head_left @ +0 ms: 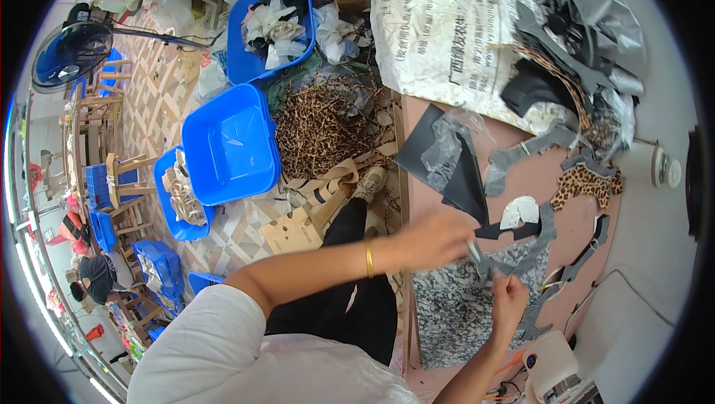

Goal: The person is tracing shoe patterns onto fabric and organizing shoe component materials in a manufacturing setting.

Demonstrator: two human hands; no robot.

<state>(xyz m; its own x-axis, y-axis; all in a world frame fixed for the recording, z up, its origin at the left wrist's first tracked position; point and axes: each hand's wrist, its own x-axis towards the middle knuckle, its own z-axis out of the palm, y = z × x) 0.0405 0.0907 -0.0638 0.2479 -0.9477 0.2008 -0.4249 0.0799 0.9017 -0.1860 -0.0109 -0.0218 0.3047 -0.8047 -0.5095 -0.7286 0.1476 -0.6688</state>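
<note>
My left hand (441, 241), with a gold bangle at its wrist, is closed and blurred above the granite-patterned slab (454, 322). A small pale piece (474, 252) shows at its fingertips, too smeared to name. My right hand (509, 298) is curled with fingertips together, just right of and nearer than the left. The end of a curved grey fabric strip (532, 256) lies between the two hands; whether the right fingers pinch it is unclear. Beside the strip are a black band (510, 233) and a white rounded piece (520, 212).
Black sheets (428, 152) under clear plastic, a leopard-print piece (585, 186) and grey cut pieces lie on the pink tabletop (596, 251). A white woven sack (439, 39) covers the far end. A white machine (553, 367) stands near right. Blue tubs (234, 143) and tangled brown strands (324, 128) occupy the floor at left.
</note>
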